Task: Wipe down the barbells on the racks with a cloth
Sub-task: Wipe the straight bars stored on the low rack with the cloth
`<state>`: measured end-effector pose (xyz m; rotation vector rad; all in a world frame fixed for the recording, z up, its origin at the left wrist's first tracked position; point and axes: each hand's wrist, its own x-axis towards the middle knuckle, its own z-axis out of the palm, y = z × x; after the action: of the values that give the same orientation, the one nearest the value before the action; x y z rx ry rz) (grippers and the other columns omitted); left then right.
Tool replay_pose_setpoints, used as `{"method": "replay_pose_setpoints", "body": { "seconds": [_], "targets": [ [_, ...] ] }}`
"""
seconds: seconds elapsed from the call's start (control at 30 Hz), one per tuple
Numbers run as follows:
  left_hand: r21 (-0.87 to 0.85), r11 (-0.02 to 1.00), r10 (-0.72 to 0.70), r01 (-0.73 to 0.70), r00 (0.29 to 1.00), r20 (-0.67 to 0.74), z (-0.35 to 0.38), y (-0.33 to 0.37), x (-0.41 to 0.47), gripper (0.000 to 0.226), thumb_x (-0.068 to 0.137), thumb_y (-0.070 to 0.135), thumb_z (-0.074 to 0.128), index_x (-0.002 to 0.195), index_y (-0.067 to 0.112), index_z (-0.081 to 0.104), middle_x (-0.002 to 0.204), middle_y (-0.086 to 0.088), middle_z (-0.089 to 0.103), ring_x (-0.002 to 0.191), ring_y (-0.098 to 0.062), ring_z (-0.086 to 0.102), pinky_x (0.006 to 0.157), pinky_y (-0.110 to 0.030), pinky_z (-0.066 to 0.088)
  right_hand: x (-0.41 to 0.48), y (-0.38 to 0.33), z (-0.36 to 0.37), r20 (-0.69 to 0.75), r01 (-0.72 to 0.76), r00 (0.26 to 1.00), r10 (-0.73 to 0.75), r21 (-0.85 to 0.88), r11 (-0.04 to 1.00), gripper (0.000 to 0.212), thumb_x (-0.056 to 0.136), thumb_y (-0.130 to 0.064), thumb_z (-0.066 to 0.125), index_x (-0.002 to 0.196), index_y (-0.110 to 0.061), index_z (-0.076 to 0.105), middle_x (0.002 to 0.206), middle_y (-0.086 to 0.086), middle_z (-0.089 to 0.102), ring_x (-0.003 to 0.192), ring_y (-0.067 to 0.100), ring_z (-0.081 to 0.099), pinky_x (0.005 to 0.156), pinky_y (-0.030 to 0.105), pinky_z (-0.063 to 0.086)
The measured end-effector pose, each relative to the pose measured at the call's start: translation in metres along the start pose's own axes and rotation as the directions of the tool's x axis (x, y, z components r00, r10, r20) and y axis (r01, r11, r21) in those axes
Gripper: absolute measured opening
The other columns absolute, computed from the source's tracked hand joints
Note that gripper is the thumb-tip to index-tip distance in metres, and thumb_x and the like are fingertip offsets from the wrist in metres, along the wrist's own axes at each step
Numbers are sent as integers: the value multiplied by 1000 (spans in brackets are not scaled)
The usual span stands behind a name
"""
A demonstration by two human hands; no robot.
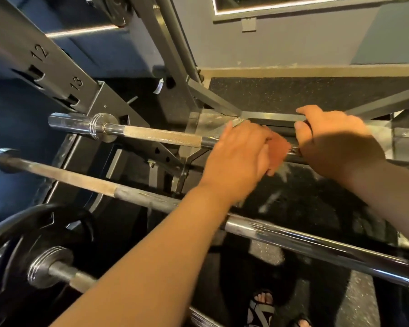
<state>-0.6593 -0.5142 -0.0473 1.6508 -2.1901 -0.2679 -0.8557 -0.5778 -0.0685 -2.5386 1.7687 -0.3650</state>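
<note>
Gripped red cloth round upper barbell with left hand, fingers curled round both, likely for rubbing pressure | laid right hand over shaft just beside cloth, probably steadying bar on rack; could not tell whether its fingers closed.

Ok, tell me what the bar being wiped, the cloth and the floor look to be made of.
The barbell: steel, chrome-like; it glints, with a matte knurled grip section. The cloth: soft fabric, reddish-brown, bunched in the left hand; weave too blurred to tell. The floor: likely rubber matting, black with pale flecks.
</note>
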Motion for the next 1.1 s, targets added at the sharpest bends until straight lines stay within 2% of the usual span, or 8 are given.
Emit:
{"method": "replay_pose_setpoints", "body": {
  "seconds": [0.23,0.5,0.6,0.67,0.77,0.93,1.03,1.1],
  "targets": [
    [46,848,-519,529,844,-139,-16,-42,10,32,93,36,35,94,21,63,97,3,60,103,-17,56,127,-50,7,-2,2,4,8,92,996,-91,-95,991,72,102,-38,-8,137,-6,46,115,17,65,82,33,50,68,40,25],
    [0,999,-52,52,995,83,-6,-8,1,28,103,24,43,126,17,57,125,0,58,123,-16,48,124,-44,18,-5,-7,-10,-23,-12,1000,11,-18,1000,48,104,-28,24,118,0,60,82,25,63,65,35,49,61,43,41],
    [-42,971,-237,237,971,-10,-24,-39,-4,21,101,17,44,110,19,62,102,11,60,104,1,43,125,-47,15,-3,-6,-10,56,-35,998,37,-37,999,55,105,-33,13,121,-3,57,94,23,66,74,40,55,65,45,41],
    [-30,912,-410,409,903,-126,-23,-43,1,18,98,18,44,93,21,62,90,10,58,100,-5,50,127,-48,8,0,-3,-7,38,-8,999,9,-15,1000,54,105,-33,16,121,-4,58,90,22,67,71,38,56,63,42,43],
    [57,843,-521,536,837,-167,-7,-24,11,16,99,24,49,101,19,64,105,1,60,113,-18,54,127,-49,4,0,-1,-6,-25,18,1000,-18,17,1000,46,103,-30,26,121,-5,60,82,21,67,66,36,56,61,41,49],
    [27,983,-181,181,983,-4,17,34,9,42,98,32,30,115,14,63,121,-5,59,130,-26,46,126,-48,2,12,2,-10,252,-144,963,96,178,973,32,106,-32,30,124,-20,54,105,15,64,84,30,52,75,40,44],
    [-18,1000,6,-5,997,78,17,31,5,34,103,24,43,133,15,55,143,-5,51,146,-26,31,126,-43,-2,15,0,-12,308,-198,943,124,220,955,33,105,-32,31,128,-23,53,117,15,63,92,30,51,83,43,46],
    [0,999,45,-46,994,99,7,10,4,33,102,25,45,133,18,55,136,0,54,139,-21,39,127,-45,12,13,2,-12,305,-220,942,143,236,947,35,105,-30,33,134,-23,51,119,16,63,94,31,52,86,44,47]
  ]
}}
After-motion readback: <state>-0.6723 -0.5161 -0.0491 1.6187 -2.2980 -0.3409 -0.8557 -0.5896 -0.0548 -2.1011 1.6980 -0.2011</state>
